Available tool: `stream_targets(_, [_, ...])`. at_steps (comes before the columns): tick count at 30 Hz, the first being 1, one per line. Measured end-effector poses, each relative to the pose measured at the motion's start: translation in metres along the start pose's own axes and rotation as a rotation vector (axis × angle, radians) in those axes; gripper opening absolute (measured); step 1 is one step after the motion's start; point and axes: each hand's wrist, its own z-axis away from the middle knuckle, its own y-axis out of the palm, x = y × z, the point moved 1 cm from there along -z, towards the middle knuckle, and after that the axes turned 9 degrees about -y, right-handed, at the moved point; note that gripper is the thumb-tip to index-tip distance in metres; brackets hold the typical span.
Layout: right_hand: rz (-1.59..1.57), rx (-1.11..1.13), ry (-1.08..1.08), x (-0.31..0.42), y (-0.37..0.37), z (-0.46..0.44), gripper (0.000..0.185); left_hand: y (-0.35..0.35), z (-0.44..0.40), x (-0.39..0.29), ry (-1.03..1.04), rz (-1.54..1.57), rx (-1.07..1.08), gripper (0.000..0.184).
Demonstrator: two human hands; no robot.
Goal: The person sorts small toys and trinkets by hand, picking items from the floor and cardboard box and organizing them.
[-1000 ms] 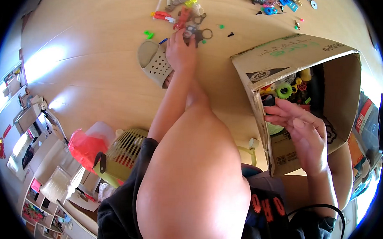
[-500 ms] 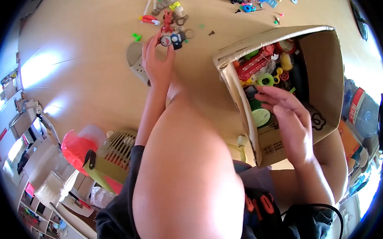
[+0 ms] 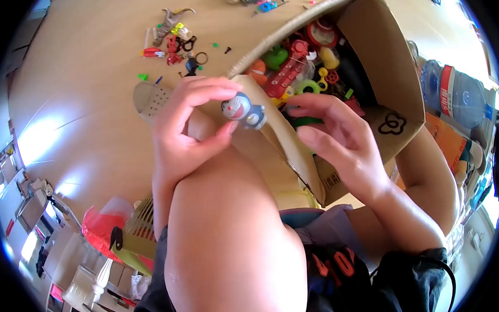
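Observation:
Between the thumb and fingers of my left hand [image 3: 187, 121] is a small blue and white cartoon cat figurine [image 3: 244, 110], its face toward me, raised above my knee. My right hand [image 3: 344, 132] hovers over the near side of the cardboard box [image 3: 391, 29], fingers curved and apart, with nothing in them. Inside the box lie a red toy piece [image 3: 287, 75], a light-green ring [image 3: 307, 87], a yellow toy [image 3: 329, 58] and other mixed toys. My right hand covers part of the contents.
On the floor beyond my left hand lie a grey dinosaur toy [image 3: 169, 25], a red figure [image 3: 173, 50] and small bits. A grey clog [image 3: 148, 100] is beside my foot. More toys [image 3: 266, 1] lie farther off. A water jug [image 3: 458, 94] lies right of the box.
My left hand has lifted the figurine from the floor cluster and brought it nearer, toward the box. My right hand has shifted slightly left. The view has also moved.

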Motion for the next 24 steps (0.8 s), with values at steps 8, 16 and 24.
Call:
stream_targets(8, [0.198, -0.025, -0.111, -0.018, 0.021, -0.020, 0.034, 0.014, -0.006, 0.003, 0.199, -0.256, 0.099, 0.044])
stream_targets(16, [0.080, 0.080, 0.130, -0.016, 0.015, -0.031, 0.036, 0.015, 0.006, 0.006, 0.164, -0.370, 0.016, 0.039])
stream_targets(24, [-0.097, -0.433, 0.070, -0.069, -0.073, -0.078, 0.042, 0.016, 0.010, 0.026, 0.272, -0.320, -0.036, 0.032])
